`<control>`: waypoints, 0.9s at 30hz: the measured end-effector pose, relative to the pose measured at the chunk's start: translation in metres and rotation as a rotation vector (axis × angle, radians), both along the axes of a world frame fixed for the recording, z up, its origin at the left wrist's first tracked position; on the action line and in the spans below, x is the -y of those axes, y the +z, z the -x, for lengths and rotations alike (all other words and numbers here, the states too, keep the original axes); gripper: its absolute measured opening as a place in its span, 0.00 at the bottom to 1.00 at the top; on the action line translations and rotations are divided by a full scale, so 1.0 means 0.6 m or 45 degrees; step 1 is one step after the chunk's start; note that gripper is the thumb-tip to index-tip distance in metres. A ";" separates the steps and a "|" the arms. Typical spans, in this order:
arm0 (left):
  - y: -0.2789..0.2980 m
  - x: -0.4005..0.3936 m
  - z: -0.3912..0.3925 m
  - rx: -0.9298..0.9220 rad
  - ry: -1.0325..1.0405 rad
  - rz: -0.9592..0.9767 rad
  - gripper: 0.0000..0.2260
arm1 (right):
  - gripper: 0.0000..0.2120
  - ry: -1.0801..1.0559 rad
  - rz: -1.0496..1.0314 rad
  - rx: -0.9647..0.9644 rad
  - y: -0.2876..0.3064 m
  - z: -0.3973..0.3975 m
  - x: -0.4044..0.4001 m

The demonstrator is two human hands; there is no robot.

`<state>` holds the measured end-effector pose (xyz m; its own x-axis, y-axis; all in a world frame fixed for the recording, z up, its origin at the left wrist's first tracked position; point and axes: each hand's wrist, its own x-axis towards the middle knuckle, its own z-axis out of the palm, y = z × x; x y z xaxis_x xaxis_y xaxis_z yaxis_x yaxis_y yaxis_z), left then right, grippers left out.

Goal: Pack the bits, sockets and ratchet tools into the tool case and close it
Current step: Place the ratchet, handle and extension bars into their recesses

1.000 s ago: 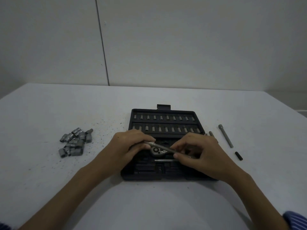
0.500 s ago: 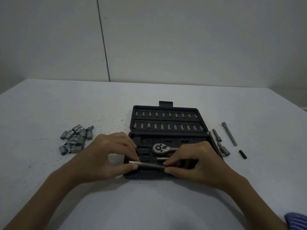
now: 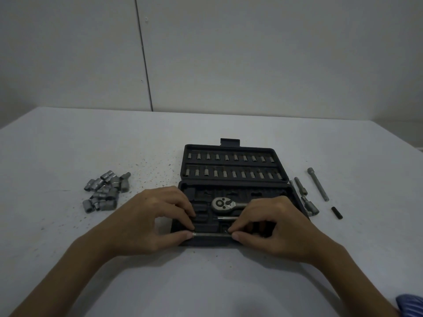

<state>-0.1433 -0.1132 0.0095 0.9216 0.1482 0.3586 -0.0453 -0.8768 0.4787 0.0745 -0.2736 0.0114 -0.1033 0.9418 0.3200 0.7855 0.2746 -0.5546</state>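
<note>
Pinching a long metal bar (image 3: 211, 234) at either end, the left hand (image 3: 158, 221) and right hand (image 3: 272, 227) hold it crosswise along the tool case's (image 3: 231, 170) near edge, level with its slot. Half a second ago it sat a touch higher; now it's lower, almost seated. Sockets (image 3: 104, 191) wait left on the worktop (image 3: 68, 145).

Both forearms reach in from the lower corners, bare, converging toward frame centre. Left hand (image 3: 158, 218), knuckles up, fingers curled down, thumb & forefinger pinching the left end of a thin metal bar (image 3: 211, 234). Right hand (image 3: 274, 227) mirrors it, thumb & forefinger pinching the bar's right end, other fingers bent. Hands level w/ each other, apart, bar horizontal betw. them. Blue striped sleeve (image 3: 410, 305) edge at lower right.
</note>
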 end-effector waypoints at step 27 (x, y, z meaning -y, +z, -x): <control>-0.003 -0.001 0.000 -0.003 0.018 0.055 0.05 | 0.05 -0.037 0.065 0.055 -0.004 0.000 0.000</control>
